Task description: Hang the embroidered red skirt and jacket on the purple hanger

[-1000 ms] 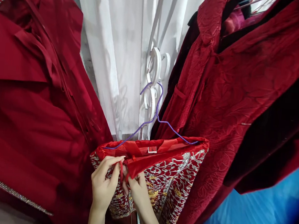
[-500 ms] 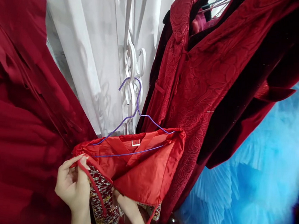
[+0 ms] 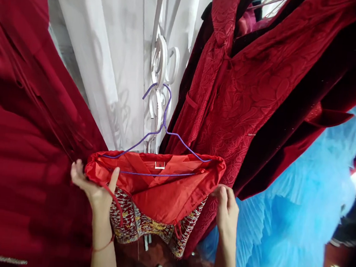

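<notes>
One blue tulle dress hangs at right, beside one white curtain. One red skirt hangs on one purple hanger. The left hand pinches its waistband's left end; the right hand grips the right end.

A white curtain hangs behind, dark red gowns at the left, an embossed red coat right, blue tulle below it.

size label too small to read, hanger bar partly under red lining
</notes>
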`<action>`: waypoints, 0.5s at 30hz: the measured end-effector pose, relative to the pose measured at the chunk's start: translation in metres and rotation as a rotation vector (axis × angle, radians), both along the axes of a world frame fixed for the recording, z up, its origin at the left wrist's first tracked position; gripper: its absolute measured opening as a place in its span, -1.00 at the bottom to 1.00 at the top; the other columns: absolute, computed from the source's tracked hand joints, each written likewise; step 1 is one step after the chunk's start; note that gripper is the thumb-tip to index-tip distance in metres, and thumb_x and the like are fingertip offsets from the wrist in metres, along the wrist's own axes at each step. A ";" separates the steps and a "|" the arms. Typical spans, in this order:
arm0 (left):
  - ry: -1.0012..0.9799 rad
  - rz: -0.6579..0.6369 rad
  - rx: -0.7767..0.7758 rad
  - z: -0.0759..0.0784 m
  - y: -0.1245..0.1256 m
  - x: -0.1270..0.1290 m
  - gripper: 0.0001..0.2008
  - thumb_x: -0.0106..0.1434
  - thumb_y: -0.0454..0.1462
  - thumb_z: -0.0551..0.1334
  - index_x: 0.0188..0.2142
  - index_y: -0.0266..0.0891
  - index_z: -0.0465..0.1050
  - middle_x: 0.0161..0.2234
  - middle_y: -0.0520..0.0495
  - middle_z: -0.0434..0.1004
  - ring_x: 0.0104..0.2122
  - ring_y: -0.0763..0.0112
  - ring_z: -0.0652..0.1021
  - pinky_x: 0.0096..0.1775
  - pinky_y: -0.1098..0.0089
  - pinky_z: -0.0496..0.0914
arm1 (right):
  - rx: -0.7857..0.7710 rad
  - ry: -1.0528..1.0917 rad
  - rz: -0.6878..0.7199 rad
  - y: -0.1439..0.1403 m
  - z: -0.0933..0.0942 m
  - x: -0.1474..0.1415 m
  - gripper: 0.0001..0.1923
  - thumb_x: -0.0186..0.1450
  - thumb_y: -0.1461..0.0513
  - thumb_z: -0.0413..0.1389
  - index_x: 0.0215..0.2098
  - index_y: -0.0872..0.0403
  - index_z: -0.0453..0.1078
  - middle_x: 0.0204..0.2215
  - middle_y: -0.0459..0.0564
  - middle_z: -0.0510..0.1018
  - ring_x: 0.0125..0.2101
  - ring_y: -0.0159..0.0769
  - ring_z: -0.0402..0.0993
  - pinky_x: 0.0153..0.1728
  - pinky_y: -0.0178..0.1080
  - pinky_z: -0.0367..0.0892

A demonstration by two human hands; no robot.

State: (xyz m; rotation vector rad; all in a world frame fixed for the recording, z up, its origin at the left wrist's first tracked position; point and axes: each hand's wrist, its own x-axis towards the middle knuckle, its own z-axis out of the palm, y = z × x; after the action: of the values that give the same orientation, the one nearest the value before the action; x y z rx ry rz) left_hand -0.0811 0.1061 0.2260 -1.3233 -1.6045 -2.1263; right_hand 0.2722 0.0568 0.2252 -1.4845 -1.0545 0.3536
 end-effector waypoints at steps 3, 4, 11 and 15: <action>-0.183 -0.051 0.019 0.015 0.017 0.006 -0.23 0.09 -0.11 0.42 0.21 -0.37 0.24 0.14 -0.36 0.40 0.12 0.11 0.48 0.20 0.11 0.32 | 0.198 -0.161 -0.250 0.014 0.039 -0.021 -0.17 0.13 -0.20 0.21 0.15 0.17 0.26 0.07 0.30 0.42 0.05 0.04 0.38 0.12 0.08 0.24; -0.222 -0.045 0.033 0.019 0.021 0.006 -0.37 0.14 -0.11 0.38 0.14 -0.37 0.34 0.06 -0.32 0.48 0.05 0.15 0.53 0.16 0.14 0.37 | 0.193 -0.211 -0.314 0.019 0.046 -0.029 -0.04 0.07 -0.21 0.26 0.21 0.22 0.22 0.13 0.38 0.36 0.12 0.14 0.32 0.16 0.16 0.17; -0.220 0.204 0.048 0.028 0.012 -0.016 -0.88 0.15 -0.32 0.31 -0.47 -0.34 0.45 -0.49 0.03 0.46 -0.35 0.33 0.57 -0.14 0.32 0.48 | 0.247 -0.239 -0.252 0.037 0.052 -0.031 -0.46 0.46 -0.01 -0.13 0.15 0.16 0.42 0.02 0.24 0.53 0.03 -0.08 0.47 0.06 -0.10 0.30; -0.328 0.215 0.045 0.029 0.000 -0.030 -0.71 0.17 -0.30 0.30 -0.61 -0.31 0.30 -0.62 0.14 0.28 -0.57 0.59 0.35 -0.31 0.41 0.47 | 0.230 -0.364 -0.244 0.038 0.050 -0.011 -0.45 0.50 0.02 -0.21 0.05 0.15 0.50 -0.08 0.19 0.61 -0.10 -0.14 0.55 -0.07 -0.20 0.32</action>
State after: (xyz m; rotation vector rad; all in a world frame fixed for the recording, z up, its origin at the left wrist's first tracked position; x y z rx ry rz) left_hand -0.1112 0.1061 0.2550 -0.7760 -1.7116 -2.3136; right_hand 0.2610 0.0949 0.2751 -1.4779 -1.1375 -0.2131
